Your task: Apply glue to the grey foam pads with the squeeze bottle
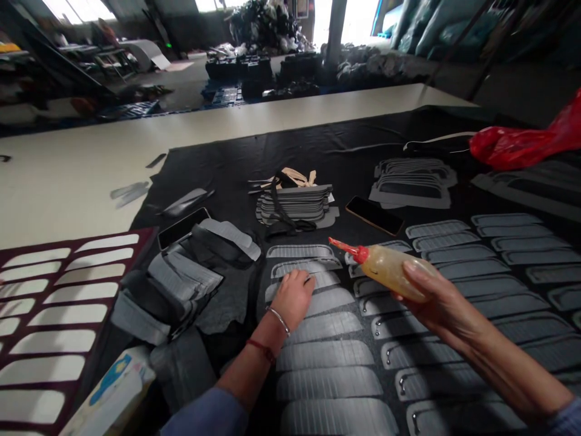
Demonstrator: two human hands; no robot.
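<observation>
Your right hand [429, 292] wraps around a bottle [385, 266] (red nozzle [347, 246] pointing left), above the grey pieces [329, 383]. Your left hand [292, 298], loosely curled, sits over pieces left of the bottle; cannot tell whether it pinches one.

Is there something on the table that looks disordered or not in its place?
The grey pile left of the left hand looks untidy: its pieces overlap at mixed angles, while the flat pieces farther right lie in neat columns.
</observation>
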